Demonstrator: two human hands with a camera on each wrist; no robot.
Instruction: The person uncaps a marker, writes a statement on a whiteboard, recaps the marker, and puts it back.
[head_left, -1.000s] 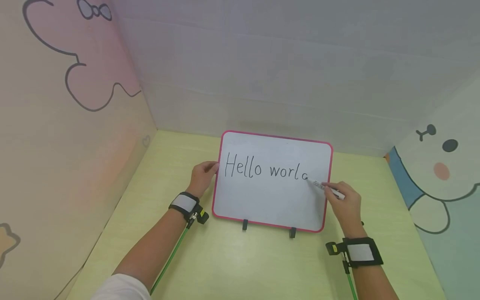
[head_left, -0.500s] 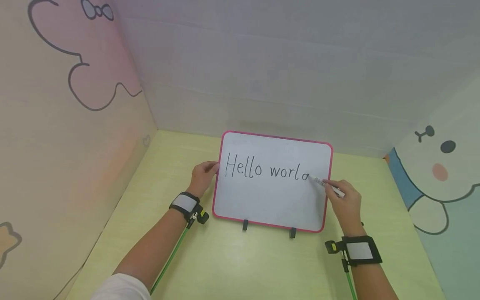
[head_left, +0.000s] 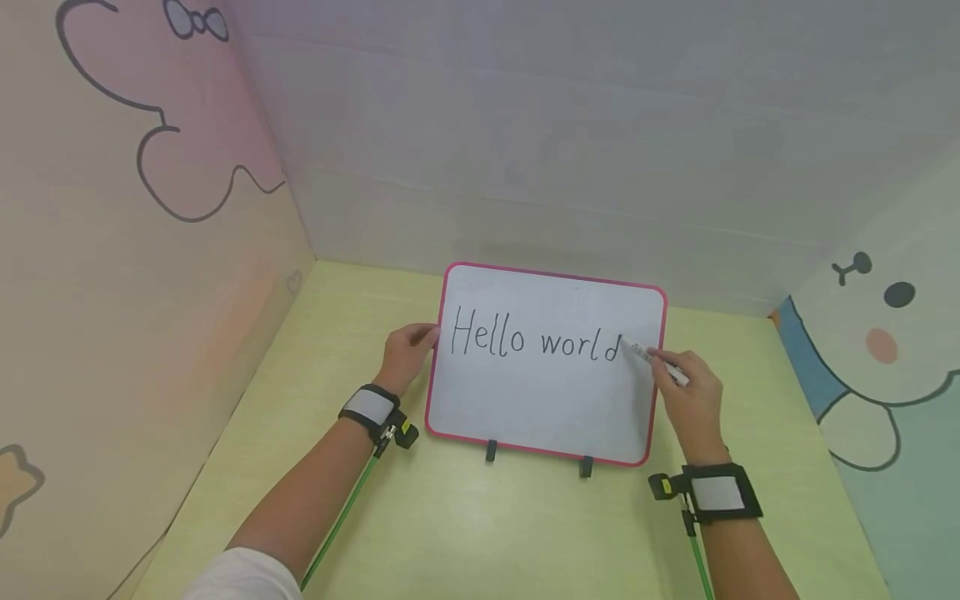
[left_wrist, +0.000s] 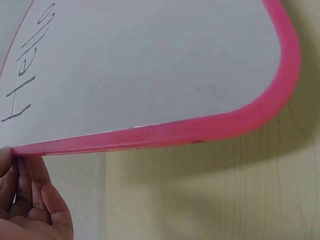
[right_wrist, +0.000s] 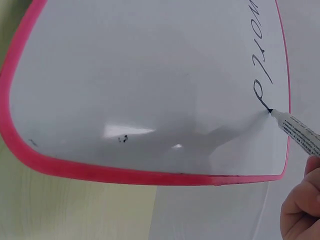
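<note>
A whiteboard [head_left: 532, 400] with a pink rim leans back on two dark feet, bearing "Hello world" in black handwriting. My left hand [head_left: 407, 357] pinches the board's left edge between thumb and fingers; the left wrist view shows the fingers [left_wrist: 42, 200] behind the rim. In my right hand [head_left: 692, 404] is a white marker [head_left: 663, 364], gripped between thumb and fingers. Its black tip touches the board at the top of the "d" stem, as the right wrist view shows with the marker [right_wrist: 300, 132] slanting in from the right.
The board stands on a pale yellow-green table [head_left: 465, 533]. A grey wall [head_left: 540, 167] rises close behind it. Side walls carry cartoon drawings, a pink one at left and a white bear-like one [head_left: 885, 333] at right. Green cables run from both wrist straps.
My right hand has moved the marker slightly up, and the last letter has grown from an open curve into a "d". The left hand keeps its place on the board's edge.
</note>
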